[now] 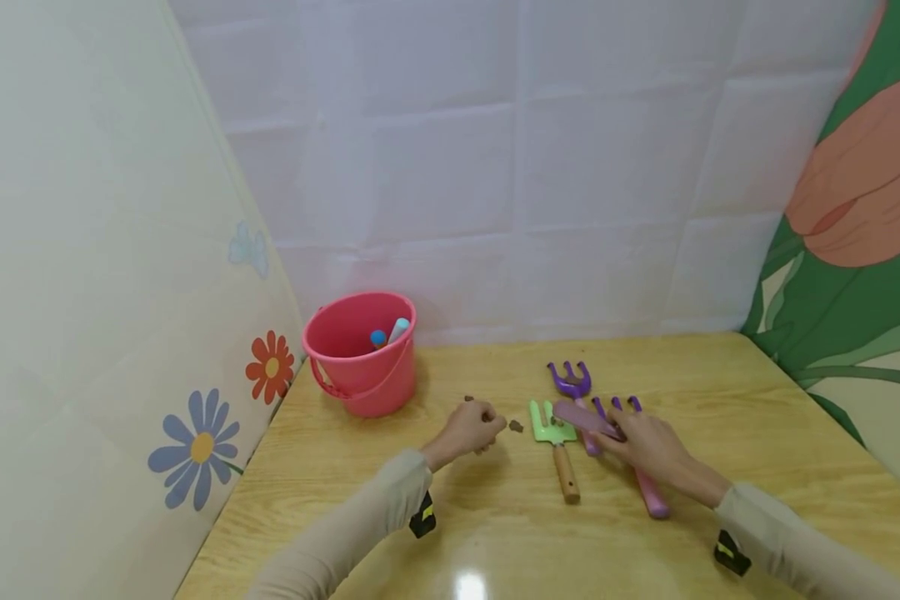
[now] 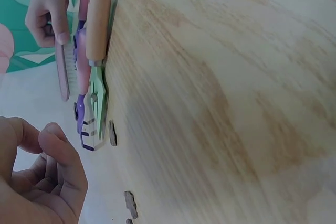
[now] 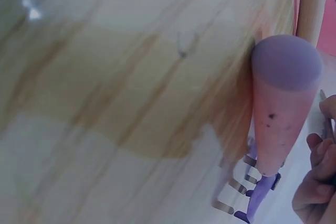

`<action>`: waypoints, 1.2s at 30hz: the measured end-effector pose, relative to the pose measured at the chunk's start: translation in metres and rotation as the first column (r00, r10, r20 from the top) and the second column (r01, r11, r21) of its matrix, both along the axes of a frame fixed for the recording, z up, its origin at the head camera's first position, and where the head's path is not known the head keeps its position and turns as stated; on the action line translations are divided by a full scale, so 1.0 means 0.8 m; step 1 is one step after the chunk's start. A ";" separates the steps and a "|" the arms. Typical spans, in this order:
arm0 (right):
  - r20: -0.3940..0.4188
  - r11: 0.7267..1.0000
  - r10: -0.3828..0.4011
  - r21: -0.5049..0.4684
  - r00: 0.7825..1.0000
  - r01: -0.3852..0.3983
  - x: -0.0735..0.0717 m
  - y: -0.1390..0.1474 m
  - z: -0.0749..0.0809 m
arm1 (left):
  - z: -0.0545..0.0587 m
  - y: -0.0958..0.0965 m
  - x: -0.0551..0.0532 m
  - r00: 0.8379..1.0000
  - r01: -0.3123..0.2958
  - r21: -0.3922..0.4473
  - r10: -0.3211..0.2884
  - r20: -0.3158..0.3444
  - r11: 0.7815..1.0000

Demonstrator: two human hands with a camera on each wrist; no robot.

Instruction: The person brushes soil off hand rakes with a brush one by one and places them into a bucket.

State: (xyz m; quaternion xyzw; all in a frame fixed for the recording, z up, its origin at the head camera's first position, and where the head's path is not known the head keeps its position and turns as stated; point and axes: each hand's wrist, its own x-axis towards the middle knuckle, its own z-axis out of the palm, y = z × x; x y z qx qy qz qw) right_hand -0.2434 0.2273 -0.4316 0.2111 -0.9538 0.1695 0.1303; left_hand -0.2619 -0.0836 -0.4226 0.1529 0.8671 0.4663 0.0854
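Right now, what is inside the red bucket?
Inside the red bucket, a blue rounded tip and a pale blue end show; its near wall hides their lower parts and the bottom.

The head view looks forward and down from above the near side of the worktop (image 1: 330,533), the farthest off of the three, taking in the far edge, the far right corner and the walls beyond. The left wrist view is low and close to the left hand (image 2: 55,177), turned sideways with the worktop on the picture's right, facing the right edge and far right corner. The right wrist view is also turned sideways, low over the worktop and very near a pink handle (image 3: 281,119), facing the left edge. All three share the wooden handle (image 1: 566,475) of the green fork (image 1: 552,427); the head and left wrist views share both hands, the right hand (image 2: 50,11) seen across the worktop
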 end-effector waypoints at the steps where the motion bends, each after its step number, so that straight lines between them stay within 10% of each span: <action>1: 0.010 1.000 -0.003 0.000 1.000 0.003 0.000 0.000 0.000 | -0.001 0.001 0.001 1.000 0.003 0.004 -0.003 0.010 1.000; 29: 0.041 0.999 -0.046 -0.003 0.998 0.046 0.002 0.009 -0.005 | -0.021 0.036 0.013 0.992 0.073 0.090 -0.082 0.100 0.993; 36: 0.081 0.997 -0.073 -0.029 0.994 0.076 0.008 0.010 -0.004 | -0.023 0.053 0.019 0.998 0.056 0.066 -0.059 0.033 0.996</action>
